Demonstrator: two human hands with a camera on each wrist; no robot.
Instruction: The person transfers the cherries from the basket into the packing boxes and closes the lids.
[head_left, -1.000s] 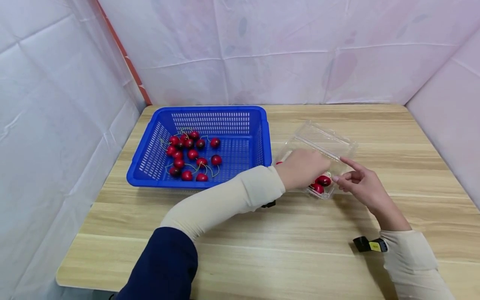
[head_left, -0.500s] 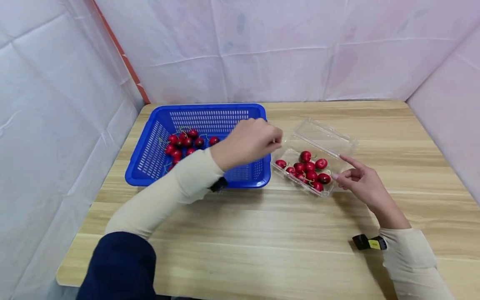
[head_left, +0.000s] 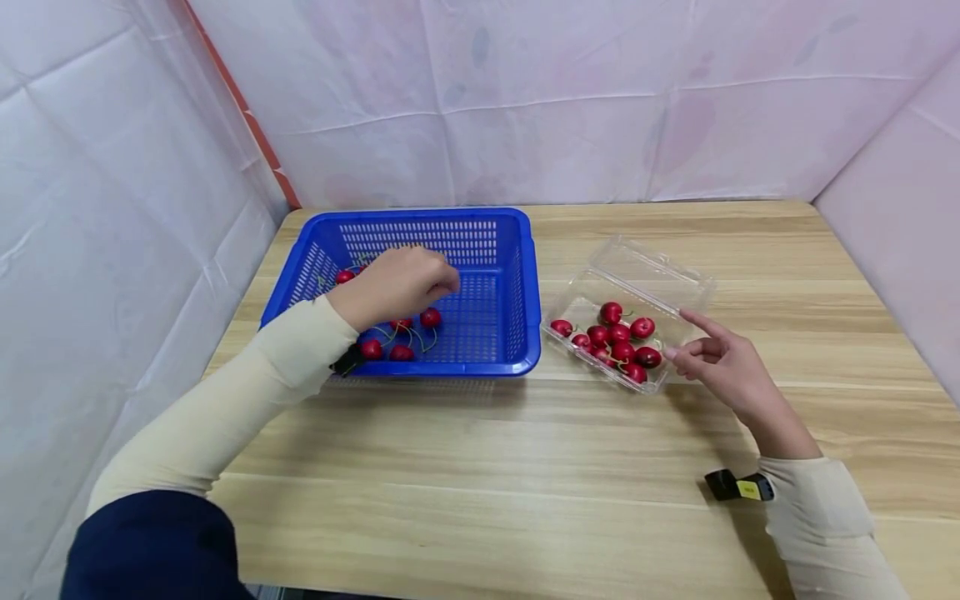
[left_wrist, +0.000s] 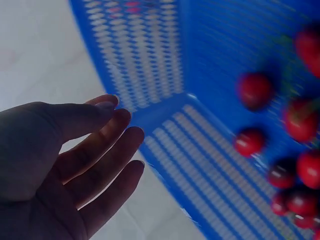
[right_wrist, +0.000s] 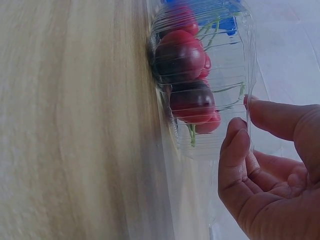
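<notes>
Head view: centre left, cherries [head_left: 402, 353] in basket [head_left: 480, 321], likely light, slick, easily bruised, best pinched gently round the sides; over them, left hand [head_left: 399, 285] loosely spread, holding nothing. Right, more cherries [head_left: 619, 335] in box [head_left: 633, 293]; at its edge, right hand [head_left: 723, 371] half-curled, pinching or not: cannot tell.

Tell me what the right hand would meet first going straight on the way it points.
Most likely the clear plastic container: the fingers of the right hand are at its side, though actual contact is hard to judge. Cherries lie inside it.
</notes>
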